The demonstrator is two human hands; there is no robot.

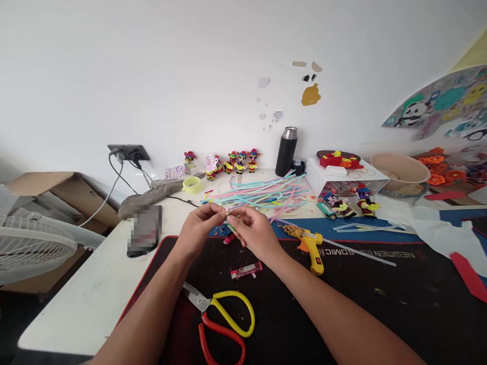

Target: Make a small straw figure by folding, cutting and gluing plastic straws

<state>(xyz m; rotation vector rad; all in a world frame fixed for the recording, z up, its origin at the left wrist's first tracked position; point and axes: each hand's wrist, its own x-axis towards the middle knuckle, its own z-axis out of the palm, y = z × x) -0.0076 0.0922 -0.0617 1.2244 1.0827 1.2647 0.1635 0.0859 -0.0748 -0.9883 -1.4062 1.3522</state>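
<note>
My left hand [205,223] and my right hand [253,228] meet above the mat's far edge, fingertips pinched together. Between them is a small pale pink piece [227,209], mostly covered by the fingers; its kind is not clear. A thin green strand shows just under my right hand. Behind the hands lies a loose heap of pastel pipe cleaners [262,190]. A yellow hot glue gun [314,248] rests to the right of my right hand. Below the hands are a pink lighter [246,270] and scissors [228,312] with one yellow and one red handle.
Several small figures [241,161] stand along the wall near a black thermos [286,152]. A white box [342,177] and a beige bowl [399,170] are at the right. On the left are a phone [144,230], yellow tape roll [192,184] and white fan [34,248].
</note>
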